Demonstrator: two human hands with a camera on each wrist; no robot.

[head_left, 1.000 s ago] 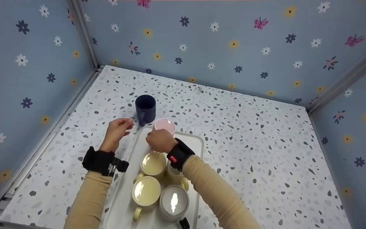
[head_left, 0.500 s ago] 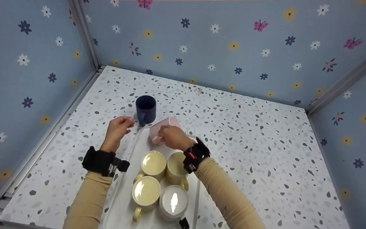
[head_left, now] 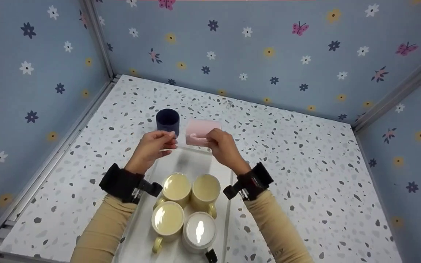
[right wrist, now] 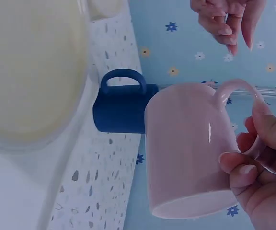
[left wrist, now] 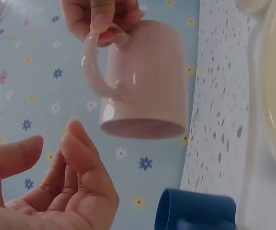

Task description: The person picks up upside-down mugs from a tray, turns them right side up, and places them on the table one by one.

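My right hand (head_left: 227, 148) grips the handle of a pink mug (head_left: 199, 128) with thumb and fingers. The pink mug (right wrist: 186, 148) is tipped on its side in the air over the far end of the white tray (head_left: 222, 166). My left hand (head_left: 153, 149) has bent, relaxed fingers and holds nothing. In the left wrist view a gap separates the left hand (left wrist: 80, 187) from the pink mug (left wrist: 147, 76). Behind the left fingertips a dark blue mug (head_left: 167, 118) stands upright on the table, its handle hidden in the head view.
Three yellow mugs, one of them a near-left mug (head_left: 167, 219), stand grouped on the tray beside a white mug (head_left: 200, 232) with a dark handle. The speckled table (head_left: 287, 164) reaches flowered blue walls (head_left: 232, 47) at the back and sides.
My right hand has lifted the pink mug from the tray's far end, tipped it sideways and carried it up and right. My left hand has moved right, towards it.
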